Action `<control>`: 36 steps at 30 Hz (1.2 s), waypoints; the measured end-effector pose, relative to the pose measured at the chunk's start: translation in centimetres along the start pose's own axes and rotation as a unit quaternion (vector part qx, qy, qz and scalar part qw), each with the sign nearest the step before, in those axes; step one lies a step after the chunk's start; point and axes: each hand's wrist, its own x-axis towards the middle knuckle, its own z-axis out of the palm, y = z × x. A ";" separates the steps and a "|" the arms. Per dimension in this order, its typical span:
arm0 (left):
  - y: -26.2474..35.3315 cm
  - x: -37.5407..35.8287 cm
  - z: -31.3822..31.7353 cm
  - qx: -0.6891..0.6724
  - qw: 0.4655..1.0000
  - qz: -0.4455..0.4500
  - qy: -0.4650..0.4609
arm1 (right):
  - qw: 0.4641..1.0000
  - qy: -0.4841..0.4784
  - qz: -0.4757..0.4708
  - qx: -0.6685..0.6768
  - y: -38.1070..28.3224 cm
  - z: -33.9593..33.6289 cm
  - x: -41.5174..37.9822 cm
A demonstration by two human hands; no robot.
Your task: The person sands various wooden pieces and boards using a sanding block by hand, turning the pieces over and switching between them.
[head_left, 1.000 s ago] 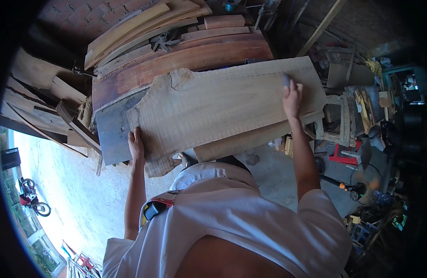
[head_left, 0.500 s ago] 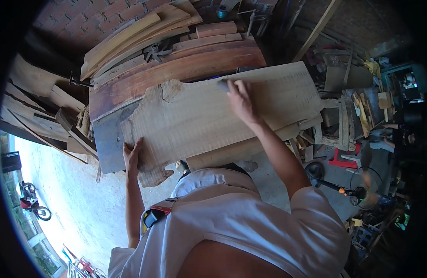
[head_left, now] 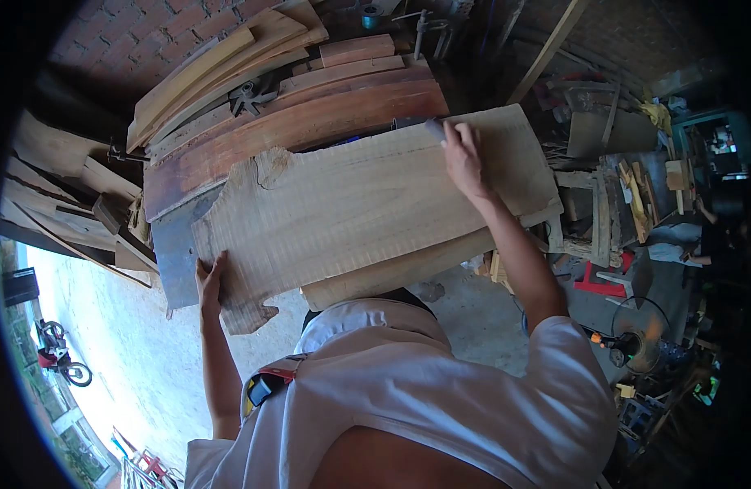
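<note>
A wide, pale wooden slab (head_left: pixel 351 196) with rough, notched edges lies across the bench in front of me. My left hand (head_left: pixel 212 281) grips its lower left end, thumb on top, the other fingers partly hidden at the edge. Near the far edge, toward the right end, my right hand (head_left: pixel 463 155) holds a small dark grey block (head_left: pixel 434 127) against the slab's surface. Another board (head_left: pixel 392 267) shows beneath the slab on my side.
Reddish planks (head_left: pixel 310 114) and stacked boards (head_left: pixel 204 69) lie beyond the slab, with a metal clamp (head_left: pixel 420 33). Scrap wood leans at the left. A red stool (head_left: pixel 600 281) and a fan (head_left: pixel 640 334) stand at the right; another person (head_left: pixel 702 244) is at the far right.
My right hand has moved right along the slab's far edge with the grey block. The slab and my left hand appear slightly further left in view.
</note>
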 end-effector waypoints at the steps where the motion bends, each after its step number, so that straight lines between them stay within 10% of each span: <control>1: -0.1 -0.1 0.0 -0.003 1.000 -0.002 -0.008 | 0.998 0.038 0.029 -0.039 3.8 -0.6 1.1; 5: -0.1 -0.2 -0.1 0.020 1.000 0.001 0.012 | 0.915 0.034 0.327 -0.233 17.4 -2.4 2.6; 11: -0.6 0.1 -0.3 0.025 0.999 0.000 0.023 | 0.999 0.022 0.030 -0.032 2.3 -2.4 -1.7; 18: -0.9 0.5 -0.3 0.018 1.000 -0.003 0.000 | 0.933 0.108 0.281 -0.198 12.1 -8.2 -7.1; 27: -2.5 1.8 -0.6 -0.029 0.999 0.014 -0.032 | 0.998 -0.050 -0.004 0.040 -15.7 -2.6 -10.5; 36: -3.5 3.2 -2.3 -0.389 0.871 -0.165 -0.252 | 0.959 0.093 0.256 -0.076 -17.9 2.6 -6.5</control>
